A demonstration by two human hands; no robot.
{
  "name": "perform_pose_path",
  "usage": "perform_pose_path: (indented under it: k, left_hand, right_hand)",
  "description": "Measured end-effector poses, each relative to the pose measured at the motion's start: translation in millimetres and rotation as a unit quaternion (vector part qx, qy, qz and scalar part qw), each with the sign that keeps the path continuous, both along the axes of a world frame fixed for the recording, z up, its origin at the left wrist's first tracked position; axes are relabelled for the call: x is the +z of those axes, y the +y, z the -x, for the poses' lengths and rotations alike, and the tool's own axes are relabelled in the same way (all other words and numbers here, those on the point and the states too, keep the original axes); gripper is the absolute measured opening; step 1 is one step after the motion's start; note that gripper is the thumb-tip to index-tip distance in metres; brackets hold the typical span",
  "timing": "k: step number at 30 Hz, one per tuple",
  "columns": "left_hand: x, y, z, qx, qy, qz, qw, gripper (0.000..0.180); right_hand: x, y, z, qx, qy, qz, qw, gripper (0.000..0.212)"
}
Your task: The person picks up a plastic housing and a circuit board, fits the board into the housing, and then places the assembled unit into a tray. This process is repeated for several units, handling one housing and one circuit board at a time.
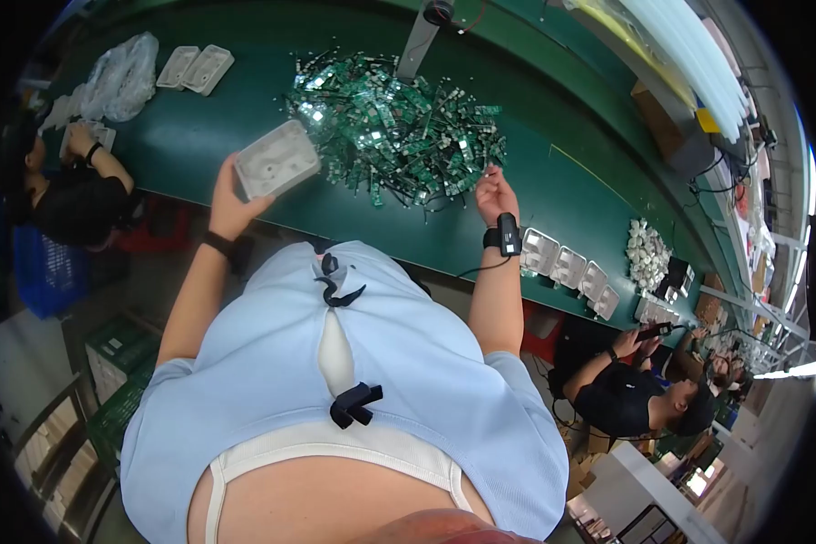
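My left hand [233, 201] grips the near-left edge of a whitish rectangular plastic housing [278, 163], its hollow inner side with molded posts facing up. The housing is tilted, just left of a big heap of small green circuit boards [385, 118] on the green bench. At the heap's right edge is my right hand [496, 197], its fingertips pinched together close to the boards. What those fingers hold, if anything, is too small to make out. A black wristband with a small black device [508, 235] and a cable is on my right wrist.
Several pale housings [567, 268] stand in a row on the bench at right, with a heap of white parts [647, 256] beyond. Two housings [194, 69] and a clear plastic bag [122, 77] lie far left. A metal post [421, 43] rises behind the boards. Co-workers sit at both sides.
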State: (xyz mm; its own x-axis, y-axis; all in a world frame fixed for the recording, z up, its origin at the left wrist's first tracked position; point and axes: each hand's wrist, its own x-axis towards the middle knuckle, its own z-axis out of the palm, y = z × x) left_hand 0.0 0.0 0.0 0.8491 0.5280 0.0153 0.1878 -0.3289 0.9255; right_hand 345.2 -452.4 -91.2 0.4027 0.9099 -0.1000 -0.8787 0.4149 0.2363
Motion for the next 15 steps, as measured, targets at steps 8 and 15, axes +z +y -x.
perform_pose_path:
  k: [8,15]
  left_hand:
    - [70.6,-44.7,-49.9,-0.031,-0.096,0.067,0.993,0.106]
    - [132.8,-69.7,-69.9,-0.052,-0.067,-0.171,0.982,0.103]
  right_hand:
    - [138.3,101.2,64.6,-0.087,-0.216,0.265,0.936,0.011]
    - [209.0,174.3,122.8,-0.191,-0.559,0.373,0.716,0.011]
